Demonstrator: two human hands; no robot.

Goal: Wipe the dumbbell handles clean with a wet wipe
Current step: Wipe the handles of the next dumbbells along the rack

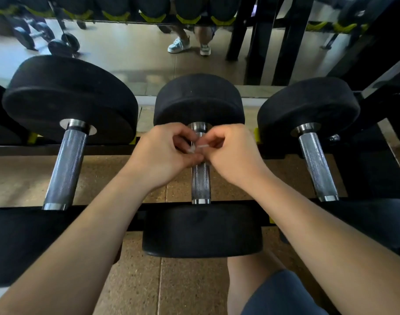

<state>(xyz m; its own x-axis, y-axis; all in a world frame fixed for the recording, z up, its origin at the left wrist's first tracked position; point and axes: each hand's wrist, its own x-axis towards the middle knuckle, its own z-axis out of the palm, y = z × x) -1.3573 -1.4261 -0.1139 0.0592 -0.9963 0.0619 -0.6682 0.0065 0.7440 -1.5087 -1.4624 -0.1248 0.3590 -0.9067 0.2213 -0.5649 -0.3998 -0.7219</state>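
Black gym rack point(103, 150) at frame centre: left hand point(164, 153) and right hand point(230, 153) pinch a white wet wipe point(200, 147) above the knurled chrome dumbbell handle point(200, 183); opposed tugging might tear it.

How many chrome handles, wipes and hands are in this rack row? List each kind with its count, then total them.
Chrome handles: 3
Wet wipe: 1
Hands, left hand and right hand: 2
Total: 6

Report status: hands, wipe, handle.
Both on the wipe: left hand and right hand pinch it over the middle handle. Mostly hidden in the grip. Nothing in the way.
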